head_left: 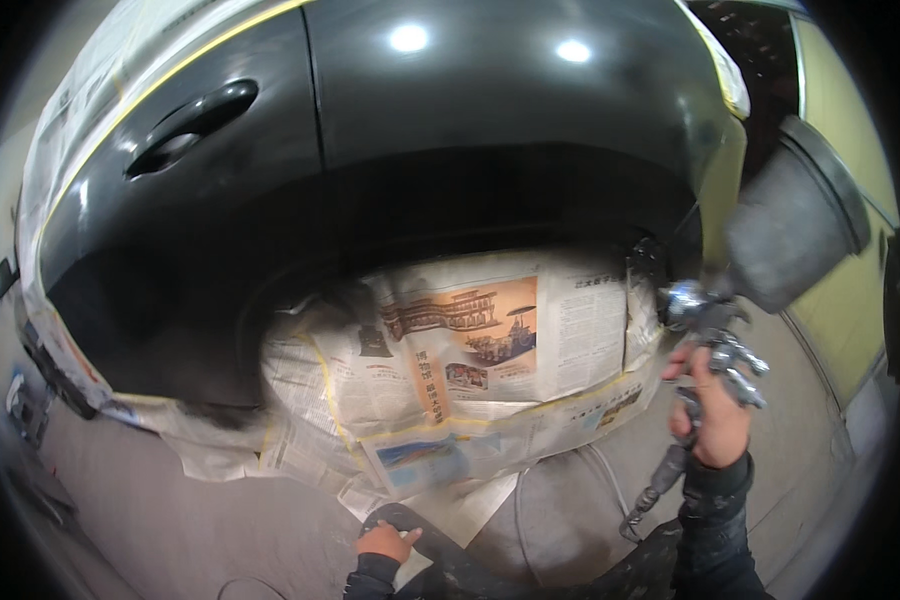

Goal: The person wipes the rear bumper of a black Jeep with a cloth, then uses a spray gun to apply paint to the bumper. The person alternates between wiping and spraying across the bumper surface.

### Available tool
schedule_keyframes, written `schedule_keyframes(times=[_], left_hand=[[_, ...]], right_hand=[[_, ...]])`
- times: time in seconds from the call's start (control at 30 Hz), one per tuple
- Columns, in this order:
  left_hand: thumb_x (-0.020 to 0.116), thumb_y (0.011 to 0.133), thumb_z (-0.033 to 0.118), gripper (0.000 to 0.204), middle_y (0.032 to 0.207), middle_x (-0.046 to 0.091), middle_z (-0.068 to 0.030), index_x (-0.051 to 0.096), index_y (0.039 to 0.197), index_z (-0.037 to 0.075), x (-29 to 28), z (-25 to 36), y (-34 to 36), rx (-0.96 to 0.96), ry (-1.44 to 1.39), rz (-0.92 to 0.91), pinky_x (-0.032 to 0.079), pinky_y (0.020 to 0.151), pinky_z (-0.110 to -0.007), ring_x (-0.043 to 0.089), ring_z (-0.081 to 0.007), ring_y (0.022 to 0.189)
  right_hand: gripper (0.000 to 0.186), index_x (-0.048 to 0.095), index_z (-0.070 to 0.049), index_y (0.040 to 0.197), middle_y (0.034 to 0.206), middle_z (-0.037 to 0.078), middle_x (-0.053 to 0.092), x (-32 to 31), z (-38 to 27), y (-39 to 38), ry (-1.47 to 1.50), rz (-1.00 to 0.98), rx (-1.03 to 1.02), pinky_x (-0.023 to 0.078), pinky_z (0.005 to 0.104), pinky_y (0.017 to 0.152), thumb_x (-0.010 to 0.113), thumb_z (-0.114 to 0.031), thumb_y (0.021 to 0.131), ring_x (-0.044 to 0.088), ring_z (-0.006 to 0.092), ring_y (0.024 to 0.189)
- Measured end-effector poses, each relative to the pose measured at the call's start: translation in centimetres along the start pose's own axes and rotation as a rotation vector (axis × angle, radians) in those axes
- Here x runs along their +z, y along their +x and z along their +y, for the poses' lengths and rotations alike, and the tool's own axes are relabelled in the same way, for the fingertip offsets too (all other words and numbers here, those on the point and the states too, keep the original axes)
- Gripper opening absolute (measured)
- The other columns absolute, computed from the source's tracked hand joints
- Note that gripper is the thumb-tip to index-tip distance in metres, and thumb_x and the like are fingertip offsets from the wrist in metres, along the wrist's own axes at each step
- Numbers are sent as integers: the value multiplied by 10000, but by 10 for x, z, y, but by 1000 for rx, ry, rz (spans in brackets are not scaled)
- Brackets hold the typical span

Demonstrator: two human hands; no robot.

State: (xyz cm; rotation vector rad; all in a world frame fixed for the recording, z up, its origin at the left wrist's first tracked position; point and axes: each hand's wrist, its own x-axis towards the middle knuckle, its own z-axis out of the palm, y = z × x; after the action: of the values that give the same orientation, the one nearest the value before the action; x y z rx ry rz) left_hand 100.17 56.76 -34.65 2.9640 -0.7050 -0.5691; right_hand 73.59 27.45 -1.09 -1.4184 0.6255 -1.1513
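My right hand (715,415) grips a spray gun (725,345) with a large grey paint cup (790,225) on top, held up at the right; a hose fitting (660,485) hangs below my fist. The gun is close to the right end of a glossy black car side panel (500,120), which has a door seam and handle (185,125). Newspaper masking (580,350) covers the wheel arch below. My left hand (385,540) rests low by my dark-clothed knee, fingers apart, near a pale item I cannot make out.
White plastic sheeting (80,110) edged with yellow tape wraps the car. A pale yellow wall panel (845,130) stands at the right. Air hoses (600,465) lie on the grey floor (150,510). Dark objects (40,410) sit at the far left.
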Motion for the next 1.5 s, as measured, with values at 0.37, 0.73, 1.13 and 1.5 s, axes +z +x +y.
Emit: schedule_keyframes(times=[0.37, 0.73, 1.13, 1.5], left_hand=[[504, 875, 813, 850, 1106, 749, -206, 774, 1108, 41, -15, 26, 20, 402, -40, -268, 553, 901, -478, 715, -347, 1068], [429, 885, 855, 1005, 1316, 651, -263, 700, 1225, -52, 6, 30, 85, 706, 43, -596, 476, 1046, -485, 618, -416, 1233], [677, 1002, 329, 331, 806, 728, -168, 767, 1062, 16, -127, 80, 75, 955, -978, -52, 527, 697, -326, 660, -187, 687], [630, 1017, 433, 429, 830, 725, -210, 747, 1119, 33, -137, 152, 50, 1138, -903, -230, 546, 747, -386, 733, -330, 792]], right_hand=[[463, 578, 33, 1339, 1034, 119, 680, 121, -61, -19, -89, -514, 163, 429, 228, 492, 683, -269, 1005, 559, 113, 635], [374, 621, -75, 1026, 878, 29, 634, 4, -91, 0, -155, 204, -42, 271, 227, 372, 589, -447, 1050, 373, 59, 394], [360, 584, -105, 1047, 886, 13, 592, 46, -138, -38, -209, 236, -4, 271, 220, 367, 537, -462, 1069, 302, 43, 396], [436, 503, -29, 1074, 895, 141, 623, 164, -176, -55, -185, -238, 118, 341, 203, 331, 361, -438, 1123, 390, 53, 363]])
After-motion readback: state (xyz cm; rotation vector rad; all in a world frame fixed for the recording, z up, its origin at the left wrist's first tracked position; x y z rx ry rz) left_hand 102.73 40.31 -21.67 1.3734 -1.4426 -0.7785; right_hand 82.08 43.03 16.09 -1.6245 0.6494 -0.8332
